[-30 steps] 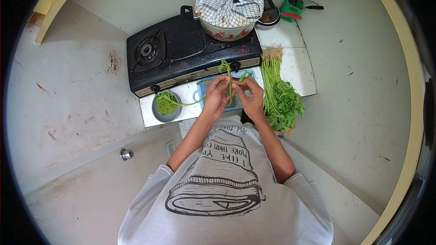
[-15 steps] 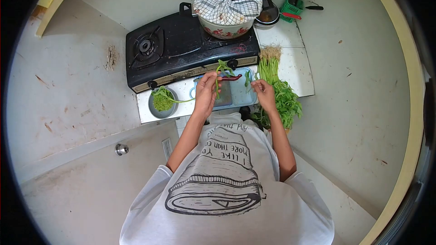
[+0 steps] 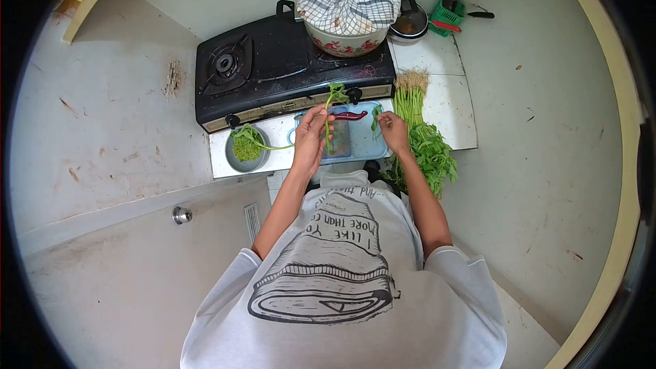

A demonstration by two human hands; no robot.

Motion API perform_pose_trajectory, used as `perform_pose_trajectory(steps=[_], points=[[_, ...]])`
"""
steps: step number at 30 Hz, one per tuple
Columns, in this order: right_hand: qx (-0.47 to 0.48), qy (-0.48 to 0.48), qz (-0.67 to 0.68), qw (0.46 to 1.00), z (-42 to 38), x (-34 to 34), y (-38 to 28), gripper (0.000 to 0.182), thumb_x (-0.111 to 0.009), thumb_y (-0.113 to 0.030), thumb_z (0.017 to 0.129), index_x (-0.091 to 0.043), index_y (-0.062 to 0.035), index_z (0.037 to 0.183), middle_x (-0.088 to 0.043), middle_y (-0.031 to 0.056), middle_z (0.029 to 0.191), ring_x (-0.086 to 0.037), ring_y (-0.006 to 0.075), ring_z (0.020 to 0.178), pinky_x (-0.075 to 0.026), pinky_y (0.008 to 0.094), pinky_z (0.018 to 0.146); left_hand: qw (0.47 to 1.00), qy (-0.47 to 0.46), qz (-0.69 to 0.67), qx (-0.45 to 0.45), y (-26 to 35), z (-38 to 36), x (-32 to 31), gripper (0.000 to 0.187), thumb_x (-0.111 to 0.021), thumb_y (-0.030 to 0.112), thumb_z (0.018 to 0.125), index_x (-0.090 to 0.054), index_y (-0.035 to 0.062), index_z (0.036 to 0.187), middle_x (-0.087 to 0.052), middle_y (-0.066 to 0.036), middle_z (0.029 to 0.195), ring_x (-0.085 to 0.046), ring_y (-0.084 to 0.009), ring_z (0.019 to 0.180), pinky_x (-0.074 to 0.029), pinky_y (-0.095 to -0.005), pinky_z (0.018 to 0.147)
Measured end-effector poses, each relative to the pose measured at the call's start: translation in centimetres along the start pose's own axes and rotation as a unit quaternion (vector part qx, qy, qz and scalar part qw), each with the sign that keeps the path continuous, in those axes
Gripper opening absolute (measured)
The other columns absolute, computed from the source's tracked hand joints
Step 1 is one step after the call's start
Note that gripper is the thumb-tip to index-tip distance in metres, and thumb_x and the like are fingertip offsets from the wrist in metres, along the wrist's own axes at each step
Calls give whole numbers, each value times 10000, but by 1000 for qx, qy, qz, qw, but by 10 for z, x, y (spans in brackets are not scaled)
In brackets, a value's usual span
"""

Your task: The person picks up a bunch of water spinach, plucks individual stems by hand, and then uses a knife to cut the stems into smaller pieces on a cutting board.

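Observation:
My left hand (image 3: 311,138) pinches a green leafy stem (image 3: 329,123), held upright with its leaves at the top. A short way to the right, my right hand (image 3: 394,132) has its fingers closed on a small green leaf (image 3: 376,119). Both hands are over a light blue tray (image 3: 373,145). In the tray, a dark red handle (image 3: 351,115) shows behind the stem. Left of my hands is a grey bowl (image 3: 229,158) of small green pieces (image 3: 246,149), with another leafy stem (image 3: 273,147) lying across its rim.
A bunch of leafy greens (image 3: 432,152) with roots lies on the white tile counter (image 3: 447,102) at right. Behind the tray stands a black two-burner stove (image 3: 266,68), bearing a cloth-covered pot (image 3: 348,42). Farther right are a small pan (image 3: 410,24) and a green basket (image 3: 445,20) of utensils.
The whole view has shifted slightly. My right hand has moved a little left, closer to the left hand. The left hand still holds the stem in much the same place.

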State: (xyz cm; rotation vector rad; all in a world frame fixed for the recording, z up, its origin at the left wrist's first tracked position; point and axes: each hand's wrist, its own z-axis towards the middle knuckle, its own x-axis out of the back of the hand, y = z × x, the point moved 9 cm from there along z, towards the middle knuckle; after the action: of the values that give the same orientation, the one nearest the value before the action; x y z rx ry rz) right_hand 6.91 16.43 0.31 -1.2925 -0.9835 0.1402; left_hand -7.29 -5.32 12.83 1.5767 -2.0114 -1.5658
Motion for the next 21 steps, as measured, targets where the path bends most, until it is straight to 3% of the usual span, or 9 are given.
perform_pose_trajectory(steps=[8,11,14,17,21], points=[[-76,-79,-194,975,-10,-29,44,203,-686,-148,884,-752,-31,1036,-751,167,953,-735,346,846,-573,428,790,1000,-11,4,2,1,0,0,274,-614,202,1047,-634,86,1294,-674,-27,1049,-591,-93,871,-494,-249,752],[-19,-51,-167,984,-24,-20,33,221,-694,-135,877,-749,-17,1055,-744,176,1013,-725,378,836,-576,449,795,1000,-25,11,3,-2,2,-2,252,-605,203,1053,-632,79,1271,-672,-21,1063,-593,-95,882,-502,-260,768],[12,-11,-148,989,-34,5,2,236,-694,-126,879,-741,4,1071,-746,169,1051,-727,361,853,-582,450,777,999,-42,11,1,-4,4,-7,225,-579,199,1068,-644,78,1247,-648,-4,1059,-594,-85,890,-534,-262,793],[-18,-39,22,999,-38,16,-25,242,-708,-157,920,-730,-2,1105,-749,155,1016,-722,274,825,-573,374,751,998,-51,32,12,-5,5,-16,205,-579,193,1067,-642,72,1221,-651,-12,1088,-604,-94,923,-542,-284,823],[-23,-80,144,986,-48,29,-94,262,-679,-201,990,-713,-2,1157,-751,99,993,-689,168,787,-542,301,724,995,-78,53,12,-6,5,-33,197,-574,178,1067,-632,66,1218,-658,-21,1106,-613,-102,959,-547,-309,867]])
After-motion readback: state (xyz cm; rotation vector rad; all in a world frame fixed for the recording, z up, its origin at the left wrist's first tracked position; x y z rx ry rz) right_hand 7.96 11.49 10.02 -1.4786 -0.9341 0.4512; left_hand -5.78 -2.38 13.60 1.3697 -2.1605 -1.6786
